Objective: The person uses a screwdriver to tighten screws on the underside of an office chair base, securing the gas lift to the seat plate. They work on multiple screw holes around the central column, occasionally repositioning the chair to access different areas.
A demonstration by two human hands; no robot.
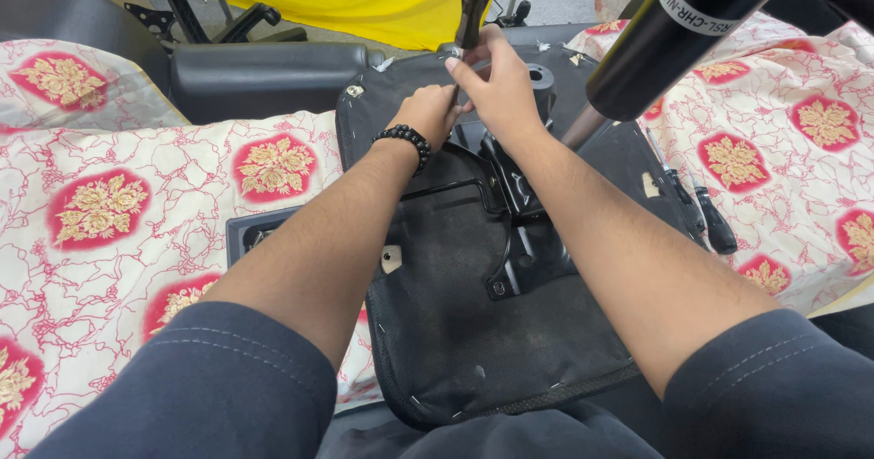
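Observation:
An upturned black chair seat (455, 331) lies on a patterned cloth, its fabric underside up, with a black metal bracket mechanism (519, 231) bolted to its middle. My left hand (426, 113), a black bead bracelet on its wrist, is curled into a fist at the far part of the bracket. My right hand (496, 81) sits just beside it, gripping the handles of a dark plier-like tool (472, 13) that points away from me. What the tool's tip bites on is hidden behind my fingers.
A black gas-lift cylinder (674, 31) slants in from the upper right. Two screwdrivers with black handles (706, 213) lie on the red-and-cream floral cloth (109, 213) to the right. A black armrest pad (264, 76) and yellow sheet (382, 13) lie beyond.

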